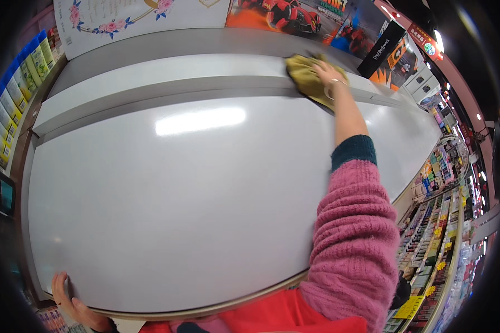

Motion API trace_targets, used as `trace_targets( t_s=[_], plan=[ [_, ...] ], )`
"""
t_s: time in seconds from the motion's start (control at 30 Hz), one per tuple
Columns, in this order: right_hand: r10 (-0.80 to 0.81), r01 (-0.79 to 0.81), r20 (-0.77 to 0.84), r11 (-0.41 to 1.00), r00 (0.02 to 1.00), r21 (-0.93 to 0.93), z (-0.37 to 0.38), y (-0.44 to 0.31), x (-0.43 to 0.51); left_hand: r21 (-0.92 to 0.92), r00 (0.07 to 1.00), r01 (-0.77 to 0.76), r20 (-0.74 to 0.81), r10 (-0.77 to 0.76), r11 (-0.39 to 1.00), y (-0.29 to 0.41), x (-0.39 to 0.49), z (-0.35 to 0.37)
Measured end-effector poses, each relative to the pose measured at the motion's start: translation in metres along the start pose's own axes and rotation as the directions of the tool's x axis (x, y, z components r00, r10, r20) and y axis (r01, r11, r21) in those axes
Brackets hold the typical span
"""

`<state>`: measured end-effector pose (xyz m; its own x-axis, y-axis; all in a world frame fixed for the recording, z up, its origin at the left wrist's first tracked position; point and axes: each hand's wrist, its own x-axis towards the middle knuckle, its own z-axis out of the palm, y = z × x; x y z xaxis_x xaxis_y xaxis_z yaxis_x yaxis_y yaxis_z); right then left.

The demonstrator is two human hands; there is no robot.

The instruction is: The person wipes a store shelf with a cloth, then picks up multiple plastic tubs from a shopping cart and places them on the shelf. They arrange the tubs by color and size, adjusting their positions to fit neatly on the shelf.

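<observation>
A broad white shelf board [183, 195] with a glossy surface spans the view below me. At its far side, my right hand [330, 75] presses a yellow-green cloth [310, 81] on the raised white ledge [171, 66]; the cloth is bunched and slightly blurred. A bracelet is on that wrist. At the near left corner, my left hand [73, 301] rests on the board's edge with its fingers on top and no object visible in it.
Toy car boxes [291, 18] and a white box with printed flowers [146, 21] stand behind the ledge. Packaged goods [21, 89] line the left side. Stocked store shelves [431, 237] run along the right. A small screen [5, 195] is at far left.
</observation>
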<state>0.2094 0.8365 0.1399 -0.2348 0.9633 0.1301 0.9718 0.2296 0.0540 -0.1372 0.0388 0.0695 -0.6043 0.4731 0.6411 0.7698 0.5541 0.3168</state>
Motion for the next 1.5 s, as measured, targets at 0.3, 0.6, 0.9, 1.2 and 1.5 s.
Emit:
trace_targets(
  t_s=[0.3,0.6,0.9,1.2,1.5],
  plan=[
    [0.656,-0.543,-0.025,0.644,0.754,0.539,0.024,0.004,-0.026,-0.057,0.989,-0.142,0.038,0.144,0.988,-0.028,0.003,0.003],
    [-0.686,0.682,0.006,0.724,0.728,0.101,-0.026,-0.076,-0.286,0.214,0.902,-0.43,0.049,0.43,0.877,-0.011,0.018,0.002],
    [-0.002,0.004,0.138,1.0,0.99,-0.017,-0.015,0.194,-0.203,-0.033,1.0,0.009,0.011,-0.009,0.999,-0.05,0.009,0.014],
    [0.397,-0.4,0.055,0.914,0.916,0.067,-0.007,0.306,-0.24,-0.093,0.999,-0.041,-0.034,0.038,0.995,-0.034,0.016,0.014],
    [0.431,-0.1,-0.669,0.875,0.606,0.473,-0.001,0.315,-0.388,-0.175,0.987,-0.071,-0.152,0.044,0.982,0.001,0.022,0.015]
  ],
)
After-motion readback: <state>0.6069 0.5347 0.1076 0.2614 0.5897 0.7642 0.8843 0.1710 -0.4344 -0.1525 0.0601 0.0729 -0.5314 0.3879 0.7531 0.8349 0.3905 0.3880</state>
